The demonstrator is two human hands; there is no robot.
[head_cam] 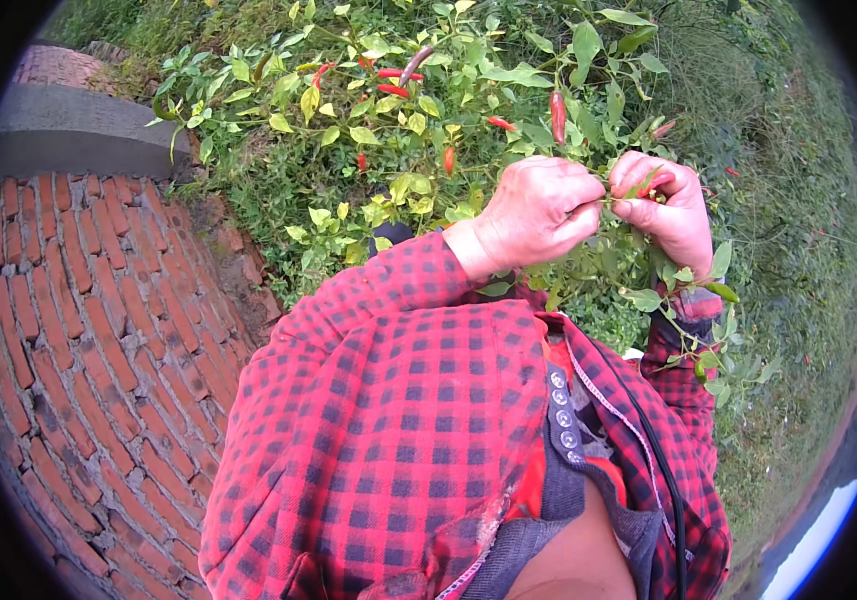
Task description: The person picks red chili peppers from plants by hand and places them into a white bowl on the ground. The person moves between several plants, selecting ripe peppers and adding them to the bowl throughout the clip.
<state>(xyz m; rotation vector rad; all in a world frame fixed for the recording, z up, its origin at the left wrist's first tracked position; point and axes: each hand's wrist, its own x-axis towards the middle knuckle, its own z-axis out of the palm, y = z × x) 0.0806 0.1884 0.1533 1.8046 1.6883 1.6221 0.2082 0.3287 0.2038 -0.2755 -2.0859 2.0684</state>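
Observation:
My left hand (537, 214) pinches a thin green stem (607, 199) of a chili pepper plant between thumb and fingers. Close beside it, my right hand (665, 210) holds a red chili pepper (657, 182) at the same stem, its fingers partly covering the fruit. A larger dark-red chili (558, 118) hangs just above my left hand. Below my right hand, a leafy branch with a green chili (722, 291) crosses the right sleeve. More red chilies (394, 91) and a purplish one (415, 66) hang among the leaves farther up.
At the left rises a red brick wall (90, 337) with a grey concrete ledge (75, 127) at its far end. Dense weeds and grass (788, 225) cover the right side. A black cord (650, 427) runs down my checked shirt (413, 420).

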